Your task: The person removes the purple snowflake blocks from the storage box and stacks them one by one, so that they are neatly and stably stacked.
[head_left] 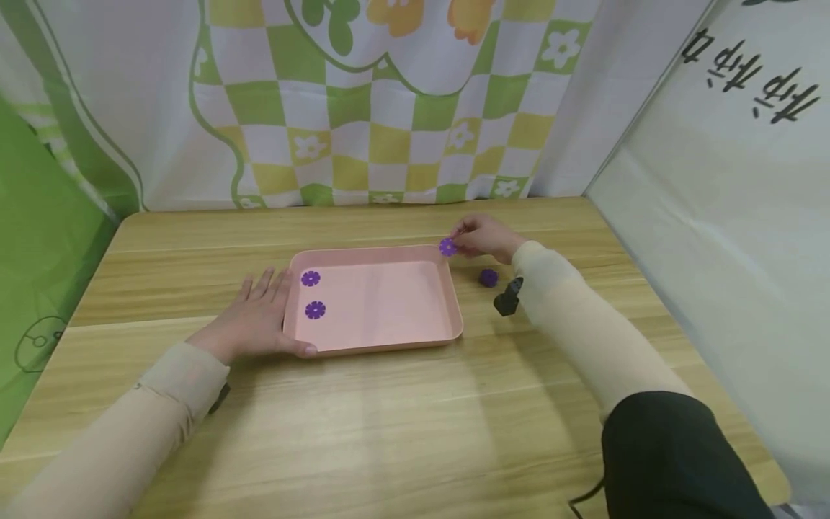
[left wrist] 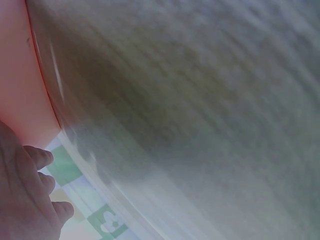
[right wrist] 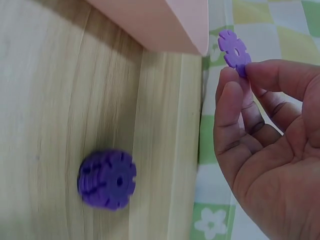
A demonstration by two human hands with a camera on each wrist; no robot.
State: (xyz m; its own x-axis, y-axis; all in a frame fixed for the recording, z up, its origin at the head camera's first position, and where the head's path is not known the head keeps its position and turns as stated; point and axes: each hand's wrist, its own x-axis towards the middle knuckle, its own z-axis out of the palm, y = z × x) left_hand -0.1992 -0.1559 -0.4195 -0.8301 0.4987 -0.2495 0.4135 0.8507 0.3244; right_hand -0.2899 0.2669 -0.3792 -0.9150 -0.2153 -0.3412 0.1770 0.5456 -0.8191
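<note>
Between thumb and fingertips my right hand (head_left: 486, 236) pinches a purple notched snowflake disc (right wrist: 235, 52), held at the back right corner of the pink tray (head_left: 376, 347). My left hand (head_left: 256, 321) rests against the tray's left side, fingers stretched out and thumb along the front edge. Inside the tray, near its left wall, lie two purple discs: a back disc (head_left: 310, 278) and a front disc (head_left: 315, 310). A stack of purple discs (right wrist: 107, 180) stands on the table right of the tray, below my right hand.
The wooden table (head_left: 389, 440) carries the tray. A checked curtain (head_left: 389, 137) hangs behind it, and a white panel (head_left: 726, 216) rises on the right. Green cloth (head_left: 45, 238) is at the left. A black cable (head_left: 586, 496) lies near the right sleeve.
</note>
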